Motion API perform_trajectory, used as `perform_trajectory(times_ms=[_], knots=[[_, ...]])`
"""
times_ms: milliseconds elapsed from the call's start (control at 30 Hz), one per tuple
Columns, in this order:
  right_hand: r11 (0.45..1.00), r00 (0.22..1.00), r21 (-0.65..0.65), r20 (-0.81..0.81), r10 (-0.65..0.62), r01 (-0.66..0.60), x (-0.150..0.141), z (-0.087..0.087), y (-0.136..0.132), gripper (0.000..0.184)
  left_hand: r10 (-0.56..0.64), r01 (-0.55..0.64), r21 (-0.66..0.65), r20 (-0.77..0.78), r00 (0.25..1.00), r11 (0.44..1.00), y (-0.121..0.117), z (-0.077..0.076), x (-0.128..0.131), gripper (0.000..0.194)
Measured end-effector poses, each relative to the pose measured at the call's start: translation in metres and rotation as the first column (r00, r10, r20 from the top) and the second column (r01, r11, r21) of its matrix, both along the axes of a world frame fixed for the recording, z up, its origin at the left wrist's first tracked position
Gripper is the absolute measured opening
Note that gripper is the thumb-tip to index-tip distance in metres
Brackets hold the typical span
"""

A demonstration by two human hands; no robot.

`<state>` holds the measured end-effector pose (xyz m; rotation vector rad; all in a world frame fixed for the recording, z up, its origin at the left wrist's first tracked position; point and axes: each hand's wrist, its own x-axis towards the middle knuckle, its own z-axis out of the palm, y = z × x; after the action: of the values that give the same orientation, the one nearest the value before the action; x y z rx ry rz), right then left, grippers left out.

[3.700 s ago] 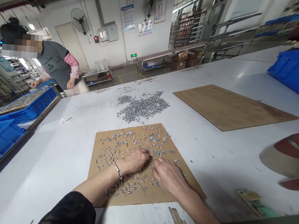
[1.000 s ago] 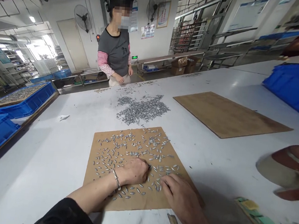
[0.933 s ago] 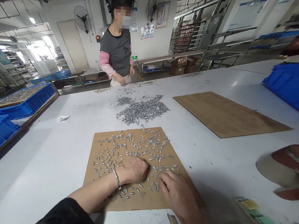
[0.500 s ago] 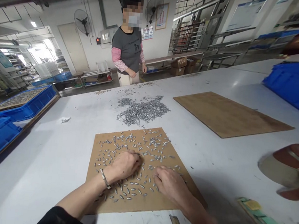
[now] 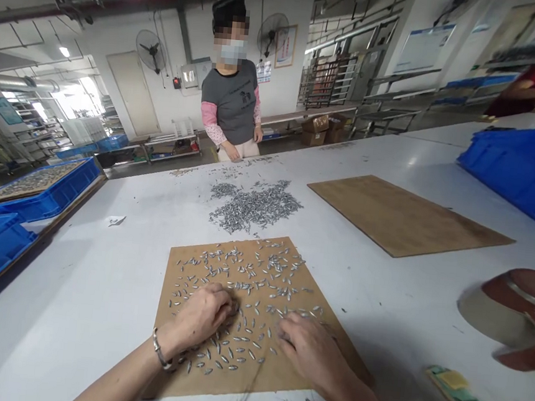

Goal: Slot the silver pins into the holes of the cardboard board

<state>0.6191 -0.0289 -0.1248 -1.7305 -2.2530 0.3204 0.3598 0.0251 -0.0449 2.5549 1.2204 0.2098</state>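
Note:
A square brown board (image 5: 280,376) lies in front of me on the white table, with many small silver spindle-shaped metal pieces (image 5: 243,339) spread over it. My left hand (image 5: 203,316), with a bracelet at the wrist, is over the board's left half. Its fingers are curled together, and whatever they pinch is hidden. Over the right half, my right hand (image 5: 308,347) is low against the board with bent fingers, close beside several pieces; what its fingertips hold, if anything, cannot be made out. Beyond the board's far edge sits a loose heap of the same metal pieces (image 5: 257,206).
Another brown board (image 5: 401,218) lies to the right. A blue crate (image 5: 523,173) stands behind it, and a red-brown curved object (image 5: 515,309) is nearer. Blue trays (image 5: 62,189) line the left edge. Across the white table (image 5: 101,286) stands a masked person (image 5: 232,97).
My left hand has moved left and toward me across the board, away from my right hand, which has shifted only slightly. The person opposite has come from the left to the table's far side.

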Motion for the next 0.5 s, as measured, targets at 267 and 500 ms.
perform_trajectory(times_ms=[267, 500], knots=[[1.0, 1.0, 0.014, -0.028, -0.01, 0.01, -0.001, -0.008, -0.002, 0.019, -0.033, 0.033, -0.003, 0.027, 0.999, 0.999, -0.013, -0.007, -0.009, 0.02], [0.997, 0.963, 0.064, -0.268, -0.021, 0.04, 0.007, -0.004, -0.018, 0.016, -0.044, 0.045, -0.01, 0.069, 0.997, 0.999, -0.018, -0.002, -0.015, 0.02]])
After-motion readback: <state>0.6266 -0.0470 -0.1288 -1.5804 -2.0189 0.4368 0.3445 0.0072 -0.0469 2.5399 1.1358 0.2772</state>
